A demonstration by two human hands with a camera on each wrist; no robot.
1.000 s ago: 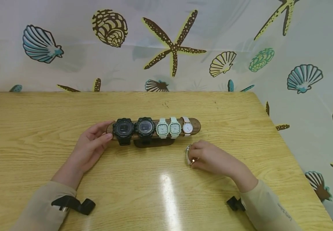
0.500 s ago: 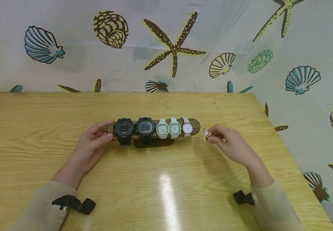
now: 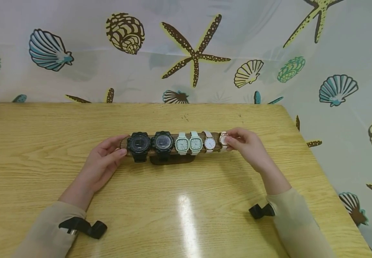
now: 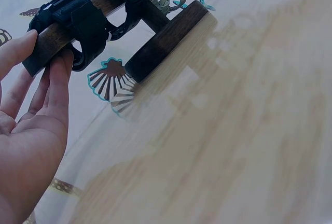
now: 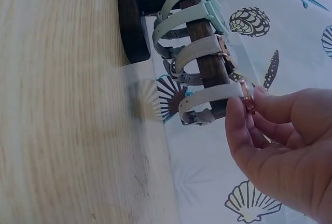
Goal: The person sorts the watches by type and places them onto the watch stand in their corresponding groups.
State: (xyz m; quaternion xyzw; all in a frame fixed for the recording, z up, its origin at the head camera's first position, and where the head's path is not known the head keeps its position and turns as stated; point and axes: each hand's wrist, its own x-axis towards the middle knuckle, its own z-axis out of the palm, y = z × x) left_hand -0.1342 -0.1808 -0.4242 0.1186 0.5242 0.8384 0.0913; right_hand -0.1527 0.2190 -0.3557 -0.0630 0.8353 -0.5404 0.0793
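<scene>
A dark wooden watch stand (image 4: 168,42) holds a row of watches on its raised bar. My left hand (image 3: 103,161) grips the bar's left end between thumb and fingers, beside a black digital watch (image 3: 139,144). At the other end my right hand (image 3: 248,147) pinches the case of a white-strapped, rose-gold watch (image 5: 210,95). Its strap loops around the bar's right end in the right wrist view. Just left of it hangs a similar white and rose-gold watch (image 3: 209,143).
A second black watch (image 3: 162,142) and two pale green square watches (image 3: 182,144) fill the bar's middle. The stand is on a wood-grain table (image 3: 140,200). A cloth (image 3: 86,53) printed with shells and starfish hangs behind and at the right.
My right hand has lifted the white-strapped watch from over the table, swung it past the bar's right end and slid it onto the bar. My left hand stays where it was.
</scene>
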